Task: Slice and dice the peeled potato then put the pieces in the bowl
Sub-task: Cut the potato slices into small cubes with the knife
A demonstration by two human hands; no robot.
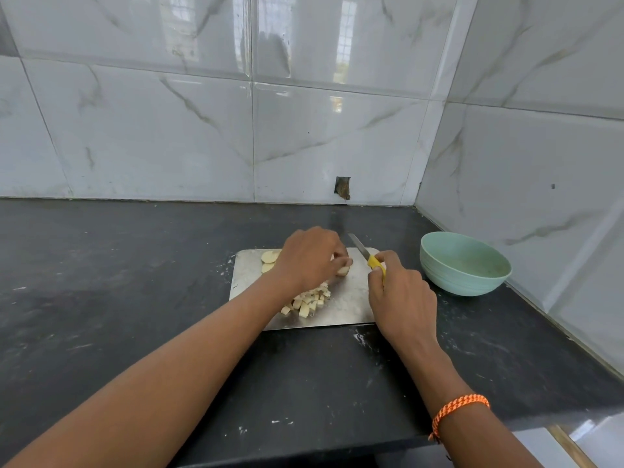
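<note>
A steel cutting board (347,298) lies on the dark counter. My left hand (309,256) hovers over its middle and pinches a piece of peeled potato (343,271) in curled fingertips. A few potato slices (269,257) lie at the board's far left corner. A pile of diced potato (309,300) sits near the board's front, partly hidden by my left forearm. My right hand (400,295) grips the yellow handle of a knife (360,248), whose blade points away over the board's far right corner. A pale green bowl (464,263) stands to the right of the board; I see nothing in it.
The black counter (135,282) meets marble-tiled walls (236,130) at the back and on the right, forming a corner behind the bowl. A small dark hole (342,188) sits low in the back wall. The counter's front edge runs below my right wrist.
</note>
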